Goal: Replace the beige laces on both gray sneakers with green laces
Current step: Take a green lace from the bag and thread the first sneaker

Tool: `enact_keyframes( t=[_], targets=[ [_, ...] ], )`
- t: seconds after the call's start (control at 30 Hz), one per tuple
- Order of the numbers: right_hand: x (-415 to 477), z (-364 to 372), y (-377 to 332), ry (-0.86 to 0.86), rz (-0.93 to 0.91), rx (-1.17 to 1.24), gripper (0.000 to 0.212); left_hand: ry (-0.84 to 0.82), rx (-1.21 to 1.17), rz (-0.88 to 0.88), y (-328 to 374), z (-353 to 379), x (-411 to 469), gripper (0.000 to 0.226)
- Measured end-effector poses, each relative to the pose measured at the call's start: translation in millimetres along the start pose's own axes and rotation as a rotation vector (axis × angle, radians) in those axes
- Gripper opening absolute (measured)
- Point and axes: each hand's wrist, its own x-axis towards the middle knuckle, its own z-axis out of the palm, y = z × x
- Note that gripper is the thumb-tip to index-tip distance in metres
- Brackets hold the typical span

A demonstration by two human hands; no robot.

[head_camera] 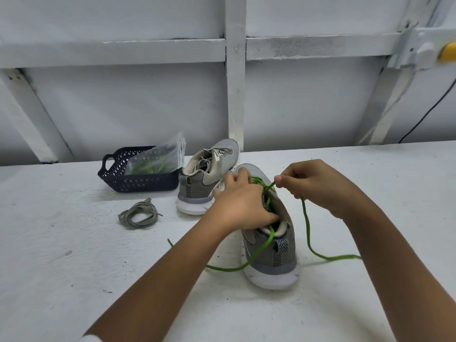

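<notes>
**A hard tug could unthread the lace**

The left hand (pixel 238 201) curls over the shoe's (pixel 269 257) tongue, steadying it. Just above the shoe, the right hand (pixel 320 186) pinches the green lace (pixel 307 225), which is threaded through the shoe. Overpulling may drag the loose tail left of the shoe back out. Fingers seemingly hide the eyelets.

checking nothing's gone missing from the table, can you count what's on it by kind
gray sneakers: 2
green lace being threaded: 1
loose beige lace: 1
basket: 1
plastic bag in the basket: 1
total: 6
Laces still in the far sneaker or inside the bag are not counted.
</notes>
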Motion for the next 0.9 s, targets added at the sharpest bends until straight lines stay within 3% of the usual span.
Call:
enact_keyframes(
  t=[0.13,0.23,0.33,0.43,0.53,0.6,0.73,0.9],
  targets=[
    [-2,0,2,-0.024,0.012,-0.009,0.023,0.038,-0.027,0.047,-6,-5,5,0.013],
    [-4,-1,2,-0.058,0.007,-0.016,0.028,-0.009,-0.362,0.034,-15,-14,7,0.024],
    [-5,0,5,-0.100,-0.005,-0.034,0.027,-0.142,-0.764,0.073,-26,-23,6,0.018],
    [-4,8,7,-0.094,-0.017,-0.026,0.026,-0.162,-0.878,0.095,-33,-20,8,0.009],
    [-3,18,8,-0.049,-0.043,-0.075,0.020,-0.079,-0.941,0.079,-34,-10,12,0.009],
    [-1,23,8,0.002,-0.068,-0.131,0.015,0.014,-0.915,0.084,-31,-5,13,0.010],
    [2,28,8,0.060,-0.097,-0.219,0.010,0.380,-0.529,0.197,-26,5,11,0.007],
    [7,21,11,0.044,-0.200,-0.209,0.006,0.682,-0.188,0.302,-33,21,10,0.019]
  ],
)
